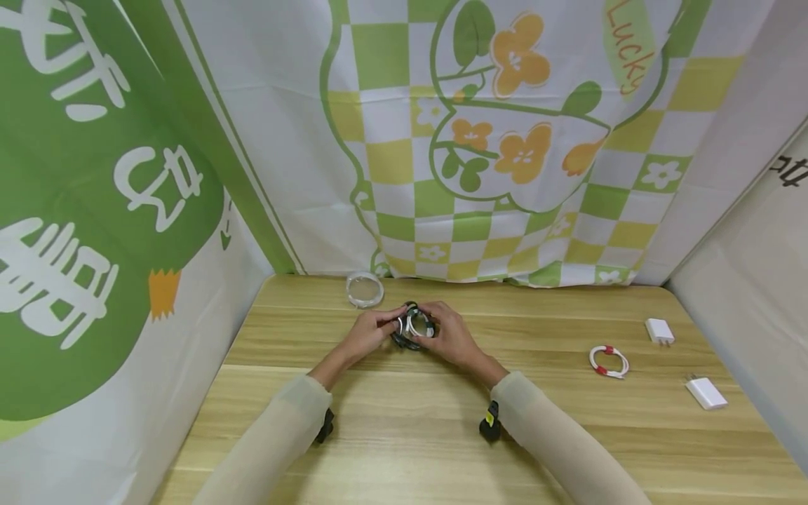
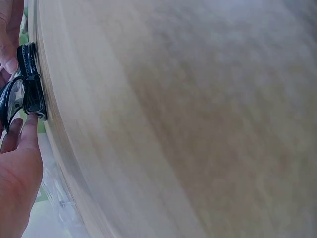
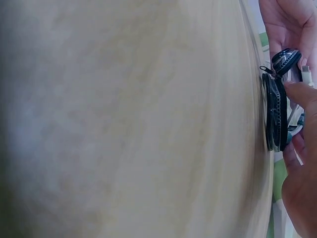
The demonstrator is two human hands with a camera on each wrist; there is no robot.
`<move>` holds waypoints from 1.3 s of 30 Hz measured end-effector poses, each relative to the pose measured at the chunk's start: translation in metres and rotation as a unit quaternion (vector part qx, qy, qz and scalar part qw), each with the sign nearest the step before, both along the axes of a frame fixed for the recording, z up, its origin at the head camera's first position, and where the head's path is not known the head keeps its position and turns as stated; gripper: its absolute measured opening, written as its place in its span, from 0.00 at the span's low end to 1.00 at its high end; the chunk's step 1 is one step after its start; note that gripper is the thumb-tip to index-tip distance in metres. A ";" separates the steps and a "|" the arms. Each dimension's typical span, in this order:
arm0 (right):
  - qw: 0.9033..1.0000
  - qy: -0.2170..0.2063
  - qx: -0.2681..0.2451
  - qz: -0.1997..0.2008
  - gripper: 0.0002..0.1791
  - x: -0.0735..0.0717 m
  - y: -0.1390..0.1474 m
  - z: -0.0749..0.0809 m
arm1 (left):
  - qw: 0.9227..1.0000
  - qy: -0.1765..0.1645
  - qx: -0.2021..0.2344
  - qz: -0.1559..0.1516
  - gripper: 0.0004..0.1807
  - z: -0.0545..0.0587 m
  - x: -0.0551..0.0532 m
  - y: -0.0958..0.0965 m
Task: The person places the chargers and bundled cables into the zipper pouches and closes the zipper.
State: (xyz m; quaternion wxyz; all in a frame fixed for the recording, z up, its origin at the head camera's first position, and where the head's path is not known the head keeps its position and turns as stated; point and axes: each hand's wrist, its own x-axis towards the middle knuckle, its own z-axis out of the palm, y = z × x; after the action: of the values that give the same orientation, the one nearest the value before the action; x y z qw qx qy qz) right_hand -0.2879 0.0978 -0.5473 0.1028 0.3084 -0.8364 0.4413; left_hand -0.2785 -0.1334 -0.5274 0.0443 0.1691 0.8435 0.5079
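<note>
Over the far middle of the table, my two hands meet at a small round pouch [image 1: 404,342] with a black zippered edge. My left hand [image 1: 367,334] pinches the pouch at its left side. A coiled white cable [image 1: 412,330] with dark green ties lies at the pouch's opening, and my right hand [image 1: 452,338] holds that coil between thumb and fingers. The zipper edge [image 3: 277,111] shows in the right wrist view, with a white plug [image 3: 306,74] sticking up beside it. Fingers partly hide how far the coil sits inside the pouch.
A clear round coil or case [image 1: 364,290] lies at the table's back edge, left of the hands. On the right are a white cable with red ties [image 1: 609,361] and two white chargers, one farther back [image 1: 660,330] and one nearer [image 1: 706,393]. A printed curtain [image 1: 391,161] hangs behind.
</note>
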 end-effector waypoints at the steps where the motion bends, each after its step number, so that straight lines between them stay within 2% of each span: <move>1: 1.000 0.000 0.008 -0.002 0.35 0.000 0.000 0.000 | 1.000 0.002 -0.002 -0.001 0.23 0.000 0.000 0.000; 8: 0.998 0.003 0.055 -0.006 0.34 -0.001 0.000 0.005 | 1.000 0.012 -0.002 -0.003 0.24 0.002 0.001 -0.002; 15: 0.996 -0.018 0.086 -0.002 0.35 -0.002 -0.001 0.010 | 1.000 0.009 0.021 -0.005 0.24 0.003 0.001 -0.006; 22: 0.995 -0.014 0.097 -0.006 0.31 0.001 -0.003 0.014 | 0.999 0.023 0.038 -0.017 0.26 0.004 0.003 -0.008; 31: 0.994 -0.021 0.108 -0.007 0.32 0.001 -0.006 0.015 | 0.998 0.011 0.045 -0.029 0.32 0.006 0.007 -0.009; 39: 0.993 -0.032 0.114 -0.023 0.31 0.001 -0.009 0.018 | 0.997 0.017 0.061 -0.043 0.35 0.007 0.003 -0.009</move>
State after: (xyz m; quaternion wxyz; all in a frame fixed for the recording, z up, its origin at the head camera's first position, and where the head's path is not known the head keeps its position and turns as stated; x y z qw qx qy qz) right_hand -0.2864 0.0891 -0.5294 0.0500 0.2846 -0.8908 0.3507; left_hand -0.2752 -0.1422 -0.5205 0.0418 0.2161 0.8036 0.5530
